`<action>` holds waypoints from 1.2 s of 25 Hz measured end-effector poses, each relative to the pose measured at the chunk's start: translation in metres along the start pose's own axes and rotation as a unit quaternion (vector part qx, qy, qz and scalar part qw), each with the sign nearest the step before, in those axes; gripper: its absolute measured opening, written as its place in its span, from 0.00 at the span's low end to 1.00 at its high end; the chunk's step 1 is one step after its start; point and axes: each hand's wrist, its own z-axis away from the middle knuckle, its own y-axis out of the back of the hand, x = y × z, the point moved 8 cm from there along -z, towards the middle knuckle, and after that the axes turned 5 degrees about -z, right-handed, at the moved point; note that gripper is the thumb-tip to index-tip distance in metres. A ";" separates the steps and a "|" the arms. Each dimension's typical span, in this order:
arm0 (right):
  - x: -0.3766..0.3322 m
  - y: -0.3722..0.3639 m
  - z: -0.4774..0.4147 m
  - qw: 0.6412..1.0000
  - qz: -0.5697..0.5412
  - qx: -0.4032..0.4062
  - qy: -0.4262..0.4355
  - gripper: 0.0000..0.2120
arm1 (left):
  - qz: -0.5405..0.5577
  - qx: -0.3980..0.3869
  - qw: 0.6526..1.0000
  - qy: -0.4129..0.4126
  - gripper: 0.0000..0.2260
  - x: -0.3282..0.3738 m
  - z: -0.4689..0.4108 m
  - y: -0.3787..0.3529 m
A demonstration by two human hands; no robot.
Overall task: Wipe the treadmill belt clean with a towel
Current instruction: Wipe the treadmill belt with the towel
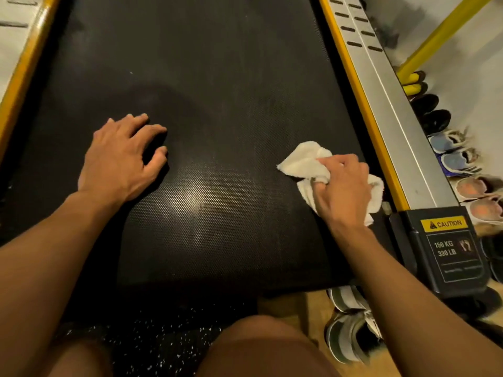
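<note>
The black textured treadmill belt (206, 85) fills most of the view, with a shiny patch near its rear end. My right hand (344, 187) grips a bunched white towel (304, 163) and holds it down on the belt close to the right edge. The towel sticks out to the left of my fingers and behind my palm. My left hand (122, 156) rests on the belt at the left, fingers spread and bent, holding nothing.
A yellow-trimmed silver side rail (392, 110) runs along the belt's right side, ending in a black cap with a caution label (446, 240). Several shoes (457, 159) line the floor to the right; a pair of sneakers (351, 327) lies below the belt's end. My knees are at the bottom.
</note>
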 end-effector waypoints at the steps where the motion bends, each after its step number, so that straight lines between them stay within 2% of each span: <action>1: -0.019 -0.005 0.011 0.999 -0.012 0.001 0.038 0.17 | 0.001 0.004 1.000 0.001 0.25 -0.001 0.001 0.000; 3: -0.041 -0.008 0.045 0.987 -0.021 0.005 0.159 0.18 | -0.001 0.008 1.000 0.003 0.25 -0.001 0.001 -0.001; 5: -0.036 0.001 0.063 0.976 -0.023 0.016 0.215 0.18 | -0.001 0.005 1.000 0.003 0.24 -0.001 0.001 -0.002; 9: -0.051 -0.013 0.025 0.993 -0.015 0.008 0.119 0.21 | -0.013 0.002 1.000 0.002 0.23 -0.003 0.001 -0.003; 12: -0.088 -0.026 0.048 0.984 -0.026 0.001 0.175 0.18 | -0.013 0.002 1.000 0.006 0.24 -0.002 0.001 -0.002; 15: -0.084 -0.022 0.072 0.967 -0.043 -0.017 0.252 0.17 | -0.020 -0.025 0.999 -0.008 0.24 0.001 0.008 -0.003; 17: -0.083 -0.022 0.057 0.971 -0.041 -0.019 0.235 0.17 | -0.017 -0.043 0.999 -0.014 0.23 -0.010 0.017 -0.001; 20: -0.120 -0.038 0.044 0.984 -0.022 -0.009 0.178 0.19 | -0.018 -0.031 0.999 0.009 0.24 -0.038 0.040 0.011; 23: -0.154 -0.051 0.069 0.969 -0.012 -0.045 0.243 0.22 | -0.022 -0.022 0.998 0.052 0.21 -0.048 0.052 0.015; 25: -0.150 -0.048 0.083 0.960 -0.025 -0.075 0.269 0.24 | -0.019 -0.033 0.998 0.059 0.21 -0.043 0.059 0.016; 28: -0.145 -0.042 0.079 0.969 -0.041 -0.089 0.228 0.24 | -0.016 -0.065 0.996 0.053 0.22 -0.043 0.083 0.023; 30: -0.157 -0.048 0.068 0.983 -0.050 -0.092 0.153 0.25 | -0.016 -0.094 0.995 0.039 0.22 -0.044 0.099 0.025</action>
